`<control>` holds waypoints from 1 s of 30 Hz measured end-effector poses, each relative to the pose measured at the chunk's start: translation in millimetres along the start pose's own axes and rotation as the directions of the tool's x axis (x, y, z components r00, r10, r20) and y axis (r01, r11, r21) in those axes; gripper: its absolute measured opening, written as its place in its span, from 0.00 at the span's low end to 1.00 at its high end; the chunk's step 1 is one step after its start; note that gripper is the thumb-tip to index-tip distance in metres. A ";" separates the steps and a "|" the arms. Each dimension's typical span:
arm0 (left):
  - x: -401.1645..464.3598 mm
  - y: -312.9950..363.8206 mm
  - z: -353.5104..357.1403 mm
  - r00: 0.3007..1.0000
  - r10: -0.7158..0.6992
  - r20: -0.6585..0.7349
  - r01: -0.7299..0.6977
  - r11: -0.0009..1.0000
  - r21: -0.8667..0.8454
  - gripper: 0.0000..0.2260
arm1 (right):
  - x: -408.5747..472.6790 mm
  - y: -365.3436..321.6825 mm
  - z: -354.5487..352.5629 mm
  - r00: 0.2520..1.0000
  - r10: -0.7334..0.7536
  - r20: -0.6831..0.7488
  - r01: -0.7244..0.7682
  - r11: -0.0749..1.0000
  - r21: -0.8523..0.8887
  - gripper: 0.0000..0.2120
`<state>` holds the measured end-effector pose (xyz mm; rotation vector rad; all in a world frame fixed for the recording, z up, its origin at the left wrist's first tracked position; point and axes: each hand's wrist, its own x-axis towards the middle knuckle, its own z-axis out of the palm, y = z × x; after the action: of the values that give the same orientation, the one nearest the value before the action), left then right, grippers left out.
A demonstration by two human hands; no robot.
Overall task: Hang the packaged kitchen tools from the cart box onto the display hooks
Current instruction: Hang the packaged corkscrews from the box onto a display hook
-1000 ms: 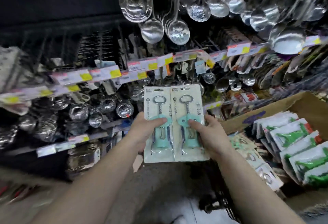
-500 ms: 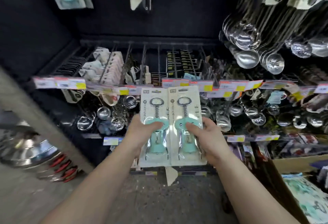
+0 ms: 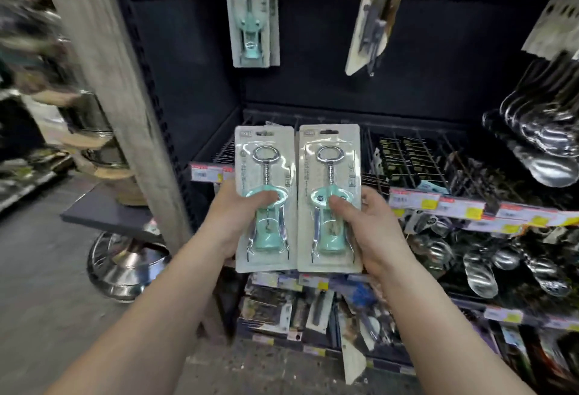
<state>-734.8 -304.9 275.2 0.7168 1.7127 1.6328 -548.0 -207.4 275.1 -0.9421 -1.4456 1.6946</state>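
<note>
View had swung left off the cart box to the dark bay. Left hand (image 3: 233, 222) fingers clamped on left corkscrew pack (image 3: 265, 198), right hand (image 3: 371, 225) on right corkscrew pack (image 3: 329, 198), both below the matching hung corkscrew pack (image 3: 252, 12); probably lift next.

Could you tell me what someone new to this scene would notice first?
Two carded mint-green corkscrews stand side by side at centre, the left corkscrew pack held in the left hand, the right corkscrew pack in the right hand. A matching hung corkscrew pack dangles above; shiny ladles crowd the right.
</note>
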 end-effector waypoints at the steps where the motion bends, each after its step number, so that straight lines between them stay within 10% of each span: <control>1: 3.8 2.7 -4.6 1.000 0.005 -0.013 -0.005 1.000 -0.007 0.16 | 3.1 -5.1 5.3 1.000 -0.016 0.014 0.016 1.000 0.000 0.20; 22: 81.0 85.1 -39.7 0.979 0.175 -0.103 -0.185 0.979 -0.091 0.11 | 108.9 -77.5 68.8 0.969 -0.172 0.179 0.170 0.985 0.027 0.15; 30: 114.2 116.1 -66.9 0.971 0.227 -0.072 -0.231 0.971 -0.064 0.25 | 126.1 -90.0 95.5 0.971 -0.206 0.120 0.200 0.978 0.063 0.14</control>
<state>-864.8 -251.4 381.2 0.8617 1.6548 1.8839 -687.4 -131.7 364.4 -0.6451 -1.5181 1.6544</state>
